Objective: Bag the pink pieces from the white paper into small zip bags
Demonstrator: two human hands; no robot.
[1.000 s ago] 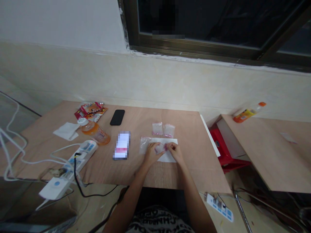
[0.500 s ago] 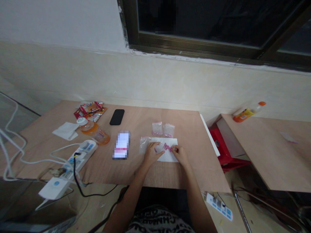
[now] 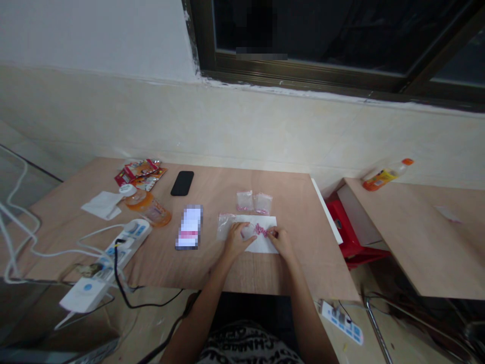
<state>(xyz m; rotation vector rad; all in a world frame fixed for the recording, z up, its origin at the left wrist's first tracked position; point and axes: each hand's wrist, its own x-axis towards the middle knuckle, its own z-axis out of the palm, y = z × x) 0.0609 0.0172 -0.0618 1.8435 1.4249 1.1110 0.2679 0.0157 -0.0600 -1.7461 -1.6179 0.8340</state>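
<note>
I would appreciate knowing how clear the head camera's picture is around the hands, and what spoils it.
In the head view, the light is dim, the pink item by the right hand is too small for detail, a rectangle is pixelated out, and the wide lens warps the wooden table.

We are seeing a dim, warm room, the dark window (image 3: 303, 35) giving off no brightness, a pale sheen spreading along the wall (image 3: 227, 131), soft shadows falling below the desk (image 3: 322, 253), wide-lens distortion bowing the edges, a pixelated blur masking one rectangle (image 3: 189, 227)
</note>
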